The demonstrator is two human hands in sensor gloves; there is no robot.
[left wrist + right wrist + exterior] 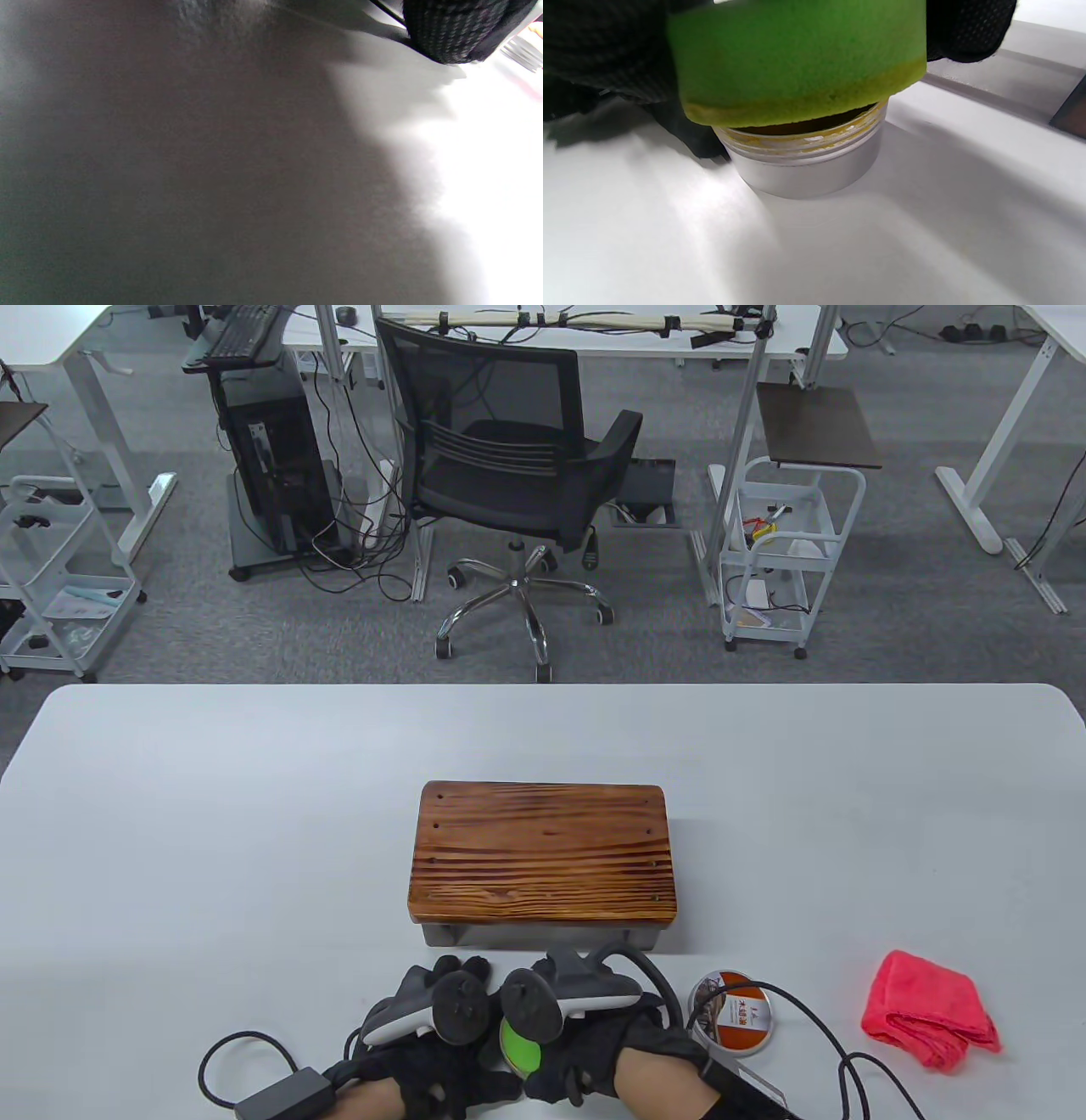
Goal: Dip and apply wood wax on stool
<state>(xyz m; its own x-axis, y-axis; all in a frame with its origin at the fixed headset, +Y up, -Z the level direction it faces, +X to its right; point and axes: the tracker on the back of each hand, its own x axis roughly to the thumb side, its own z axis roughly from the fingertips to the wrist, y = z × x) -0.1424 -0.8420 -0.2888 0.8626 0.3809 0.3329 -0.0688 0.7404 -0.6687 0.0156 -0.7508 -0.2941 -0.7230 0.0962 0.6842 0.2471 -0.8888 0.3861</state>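
Gripped in the right hand (594, 1052), one green sponge (797, 63) sits on the open wax tin (806, 165), its lower edge yellowed with wax. Left hand's (424, 1060) grip: cannot tell. One striped brown stool (543, 853) stands just beyond; lid (731, 1011) lies right.

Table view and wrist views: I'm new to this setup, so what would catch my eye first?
The striped wooden stool at the table's middle, and a pink cloth to its right. Nearest the camera, the right hand holds a green sponge over an open wax tin, with its lid lying alongside.
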